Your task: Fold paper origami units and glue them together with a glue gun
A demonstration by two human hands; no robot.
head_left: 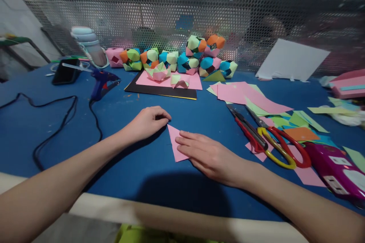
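A small folded piece of pink paper (174, 142) lies on the blue table top, one pointed corner towards the far side. My right hand (209, 153) rests flat over its right part, fingers stretched out across the paper and hiding that edge. Just beyond the paper's far corner is my left hand (149, 121), its fingers curled and the thumb close to the fingertips. Nothing shows between them, and the thumb tip is right beside the corner.
Several folded paper balls (186, 62) line the perforated metal panel (171, 3). A black sheet (159, 92) bears pink paper pieces. A glue gun (99, 82), phone (66, 71) and bottle (92, 47) stand left. Right are scissors (281, 148), a cutter knife (251, 131), paper scraps and a purple power strip (336, 172).
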